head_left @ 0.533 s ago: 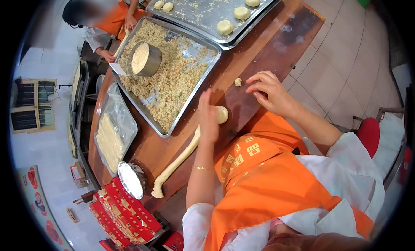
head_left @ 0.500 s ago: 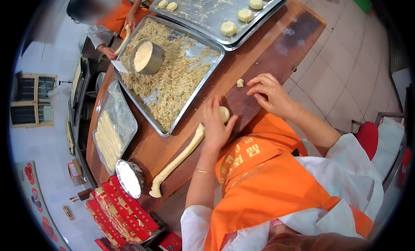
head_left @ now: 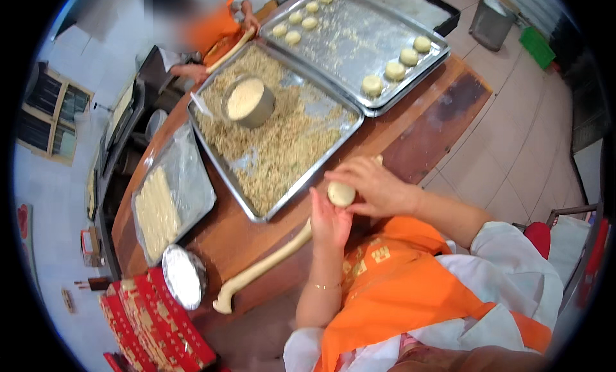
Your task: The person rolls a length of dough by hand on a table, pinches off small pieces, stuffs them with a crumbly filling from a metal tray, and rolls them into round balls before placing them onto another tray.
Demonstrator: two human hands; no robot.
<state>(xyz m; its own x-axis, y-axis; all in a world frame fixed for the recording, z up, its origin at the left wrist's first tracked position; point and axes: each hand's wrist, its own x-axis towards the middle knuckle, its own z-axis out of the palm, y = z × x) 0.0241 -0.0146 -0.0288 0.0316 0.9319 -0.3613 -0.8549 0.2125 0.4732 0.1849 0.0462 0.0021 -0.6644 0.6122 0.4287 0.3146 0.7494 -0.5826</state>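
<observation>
A round, pale dough ball (head_left: 341, 194) is held between my two hands above the table's near edge. From below and the left, my left hand (head_left: 329, 222) cups it with the fingers pointing up. My right hand (head_left: 374, 187) curves over its right side, fingers bent around it. Close by my left hand, a long dough rope (head_left: 264, 263) lies along the wooden table, its far end hidden behind that hand. A small bit of dough (head_left: 378, 160) peeks out behind my right hand.
Beyond my hands sits a tray (head_left: 301, 191) of crumbly filling, with a metal pot (head_left: 260, 112) in it. Another tray (head_left: 350, 58) carries several dough rounds. At left are a plastic-covered dough tray (head_left: 204, 205), a metal bowl (head_left: 185, 277) and red boxes (head_left: 151, 321). A co-worker (head_left: 218, 32) handles dough opposite.
The dough ball has risen off the table into both hands. My right hand has moved left to meet my left, which has turned upward. The whole view has shifted.
</observation>
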